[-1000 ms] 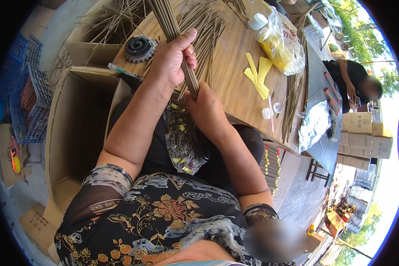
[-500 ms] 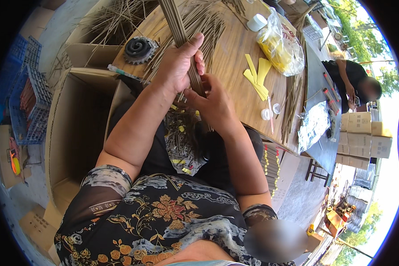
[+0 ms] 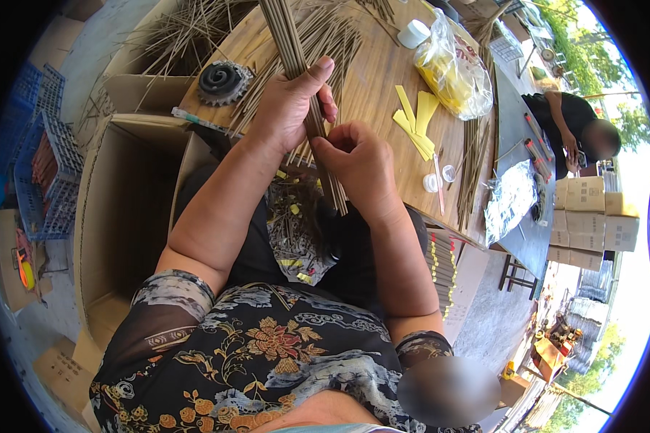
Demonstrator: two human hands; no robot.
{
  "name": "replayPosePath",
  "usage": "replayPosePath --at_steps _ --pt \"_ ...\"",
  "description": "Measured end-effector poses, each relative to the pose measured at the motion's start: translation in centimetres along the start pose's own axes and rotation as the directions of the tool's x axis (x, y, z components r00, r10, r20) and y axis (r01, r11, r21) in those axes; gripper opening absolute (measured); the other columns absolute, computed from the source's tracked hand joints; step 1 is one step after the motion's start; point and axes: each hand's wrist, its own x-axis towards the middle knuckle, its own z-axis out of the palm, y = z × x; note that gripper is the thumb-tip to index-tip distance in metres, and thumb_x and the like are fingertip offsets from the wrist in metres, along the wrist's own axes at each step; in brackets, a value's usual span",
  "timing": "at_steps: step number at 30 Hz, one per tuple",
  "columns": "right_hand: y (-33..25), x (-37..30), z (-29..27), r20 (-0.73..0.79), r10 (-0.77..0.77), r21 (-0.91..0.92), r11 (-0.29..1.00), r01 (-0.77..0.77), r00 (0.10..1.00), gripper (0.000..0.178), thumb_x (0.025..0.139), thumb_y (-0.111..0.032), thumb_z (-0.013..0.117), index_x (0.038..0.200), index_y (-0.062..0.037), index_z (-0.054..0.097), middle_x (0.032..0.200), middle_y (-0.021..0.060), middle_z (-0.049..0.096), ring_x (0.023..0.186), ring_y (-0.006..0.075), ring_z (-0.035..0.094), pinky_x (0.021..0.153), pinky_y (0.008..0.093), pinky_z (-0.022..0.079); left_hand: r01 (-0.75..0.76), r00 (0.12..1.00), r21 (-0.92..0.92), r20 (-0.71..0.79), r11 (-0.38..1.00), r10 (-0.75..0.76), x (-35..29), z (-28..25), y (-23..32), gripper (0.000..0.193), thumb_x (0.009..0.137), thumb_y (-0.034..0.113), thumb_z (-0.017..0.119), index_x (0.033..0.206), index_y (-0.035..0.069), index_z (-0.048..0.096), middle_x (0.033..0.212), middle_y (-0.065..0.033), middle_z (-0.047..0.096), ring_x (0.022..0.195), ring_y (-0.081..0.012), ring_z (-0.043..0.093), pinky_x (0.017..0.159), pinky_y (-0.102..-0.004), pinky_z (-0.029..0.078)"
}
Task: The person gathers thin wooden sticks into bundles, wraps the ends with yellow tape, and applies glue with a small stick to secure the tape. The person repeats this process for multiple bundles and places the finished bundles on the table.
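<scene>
A long bundle of thin brown incense sticks [image 3: 284, 42] slants from the top of the view down between my hands. My left hand [image 3: 296, 105] is wrapped round its middle, thumb lying along the sticks. Lower down, my right hand [image 3: 361, 166] is closed at the bundle's side, with curled fingers and the thumb tip against the sticks. The lower ends of the bundle show below that thumb, above my lap. More loose sticks [image 3: 336, 43] lie on the wooden table [image 3: 375, 79] behind my left hand. Yellow paper strips [image 3: 419, 123] lie right of my hands.
A clear bag with yellow contents [image 3: 451, 72], a white jar [image 3: 414, 34] and a black coil in a toothed dish [image 3: 224, 81] are on the table. An open cardboard box [image 3: 126, 216] stands at my left. Another person [image 3: 560, 126] works at the far right.
My right hand has shifted slightly right and down, its fingers more curled. The bundle's lower ends now show where they were hidden. My left hand keeps its grip.
</scene>
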Motion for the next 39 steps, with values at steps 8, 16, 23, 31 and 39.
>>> replayPosePath --at_steps 8,16,23,31,39 --pt "1.3 1.2 -0.2 0.129 -0.027 0.102 0.995 0.014 0.991 0.020 0.072 -0.018 0.065 0.077 0.0009 0.059 0.065 0.0096 0.060 0.060 0.0161 0.058 0.057 0.0292 0.045 0.027 1.000 0.021 -0.014 0.999 -0.027 0.1 -0.2 -0.2 0.030 0.076 0.033 0.068 0.073 0.007 0.053 0.058 -0.0040 0.053 0.050 -0.0147 0.051 0.049 -0.0273 0.045" --pt "0.9 0.6 -2.8 0.361 0.092 0.041 0.993 -0.114 0.928 0.013 0.076 -0.010 0.065 0.076 0.0008 0.059 0.065 -0.0033 0.053 0.059 0.0027 0.046 0.052 0.0186 0.038 0.057 0.996 -0.195 -0.058 0.979 -0.070 1.4 -1.3 0.9 0.033 0.075 0.037 0.068 0.072 0.011 0.048 0.059 -0.0017 0.050 0.052 -0.0131 0.050 0.052 -0.0268 0.045" --pt "1.5 -3.8 -7.6 0.431 0.187 -0.032 0.981 -0.193 0.883 0.012 0.074 -0.010 0.066 0.072 -0.0008 0.058 0.063 -0.0033 0.052 0.057 0.0022 0.044 0.049 0.0179 0.035 -0.110 0.975 -0.206 -0.215 0.972 0.065 2.3 -3.4 3.4 0.036 0.074 0.035 0.070 0.064 0.011 0.045 0.062 -0.0057 0.054 0.059 -0.0170 0.057 0.056 -0.0309 0.053" --pt "4.7 1.8 -6.7 0.253 0.206 0.259 0.927 -0.271 0.945 0.018 0.076 -0.018 0.064 0.074 -0.0012 0.056 0.060 -0.0005 0.050 0.053 0.0078 0.046 0.050 0.0197 0.037 0.001 0.989 -0.386 0.136 0.922 0.056 2.2 -3.2 3.3 0.032 0.089 0.025 0.052 0.061 0.012 0.041 0.053 0.0019 0.041 0.042 -0.0056 0.038 0.037 -0.0186 0.032" --pt "7.4 10.3 -2.8 0.033 0.171 0.341 0.924 -0.172 0.985 0.026 0.082 -0.023 0.061 0.086 0.0021 0.060 0.073 0.0033 0.058 0.066 0.0099 0.053 0.062 0.0227 0.043 0.172 0.932 -0.358 0.361 0.918 -0.034 1.6 -1.7 1.9 0.031 0.091 0.023 0.045 0.063 0.012 0.040 0.053 0.0036 0.038 0.039 -0.0041 0.033 0.035 -0.0171 0.029"
